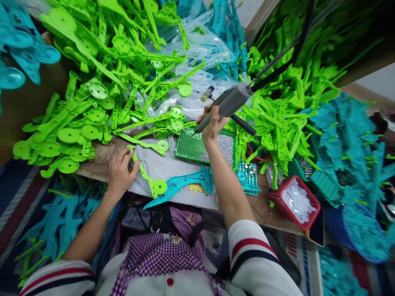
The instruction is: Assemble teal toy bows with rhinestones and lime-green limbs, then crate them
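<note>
My right hand is wrapped around a grey electric screwdriver, its tip pointing down and left over a green tray. Small silvery screws fill the tray's right part, and a perforated plate shows at its left. My left hand is closed at the upper end of a lime-green plastic arm with a round disc; something dark shows between its thumb and fingers. The arm's disc end lies over a turquoise plastic piece on a pale cloth. My right forearm hides part of that piece.
Lime-green parts are heaped at the back and left, with more at right. Clear bags and a hammer lie behind the tray. A red basket of white pieces and a turquoise tray stand at right. The screwdriver's cord hangs from above.
</note>
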`<state>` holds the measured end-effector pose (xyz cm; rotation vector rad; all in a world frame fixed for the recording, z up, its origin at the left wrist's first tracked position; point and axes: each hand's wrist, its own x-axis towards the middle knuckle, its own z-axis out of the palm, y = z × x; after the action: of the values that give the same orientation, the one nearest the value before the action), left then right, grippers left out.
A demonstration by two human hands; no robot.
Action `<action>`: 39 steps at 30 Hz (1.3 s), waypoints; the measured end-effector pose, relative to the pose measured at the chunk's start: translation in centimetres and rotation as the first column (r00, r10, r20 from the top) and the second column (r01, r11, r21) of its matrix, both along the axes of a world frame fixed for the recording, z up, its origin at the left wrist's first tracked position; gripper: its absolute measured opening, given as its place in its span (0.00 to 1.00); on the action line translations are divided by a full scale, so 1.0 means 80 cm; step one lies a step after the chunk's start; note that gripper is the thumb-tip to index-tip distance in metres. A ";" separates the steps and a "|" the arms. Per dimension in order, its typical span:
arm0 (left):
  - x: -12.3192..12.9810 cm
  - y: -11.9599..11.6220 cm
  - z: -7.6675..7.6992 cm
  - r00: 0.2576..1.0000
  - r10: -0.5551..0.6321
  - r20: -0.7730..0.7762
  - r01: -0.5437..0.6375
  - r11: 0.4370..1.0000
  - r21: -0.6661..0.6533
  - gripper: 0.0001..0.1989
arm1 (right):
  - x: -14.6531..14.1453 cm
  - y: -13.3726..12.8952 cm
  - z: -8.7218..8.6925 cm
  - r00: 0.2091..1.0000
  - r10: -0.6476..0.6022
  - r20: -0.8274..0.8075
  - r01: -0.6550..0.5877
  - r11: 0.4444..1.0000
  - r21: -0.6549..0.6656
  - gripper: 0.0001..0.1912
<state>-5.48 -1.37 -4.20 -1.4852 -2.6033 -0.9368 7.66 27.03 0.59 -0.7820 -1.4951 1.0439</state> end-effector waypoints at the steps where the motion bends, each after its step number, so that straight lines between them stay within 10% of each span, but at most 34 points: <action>1: 0.000 0.000 0.000 1.000 0.002 0.001 -0.002 1.000 0.006 0.18 | 0.000 0.001 -0.002 1.000 0.003 0.009 -0.003 1.000 0.006 0.30; 9: -0.001 -0.001 -0.001 1.000 -0.002 0.025 0.001 1.000 0.030 0.17 | -0.002 -0.001 -0.002 0.999 -0.001 0.039 0.001 1.000 -0.009 0.31; 20: 0.004 0.002 0.000 0.999 0.018 -0.051 -0.017 1.000 0.017 0.15 | -0.021 -0.077 0.083 0.979 0.029 -0.203 -0.042 0.997 -0.060 0.31; 27: 0.003 0.005 0.001 0.997 0.025 -0.073 -0.030 0.997 -0.065 0.16 | -0.141 -0.165 0.037 0.878 0.462 -0.125 -0.473 0.878 -0.077 0.26; 39: 0.005 0.005 0.009 0.999 0.006 -0.054 -0.012 0.993 -0.118 0.18 | -0.170 -0.173 0.010 0.835 0.521 -0.178 -0.543 0.832 -0.109 0.26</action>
<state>-5.06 -0.97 -3.49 -1.4996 -2.6674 -0.7427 -5.97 13.17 1.40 -0.3779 -1.5590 1.6189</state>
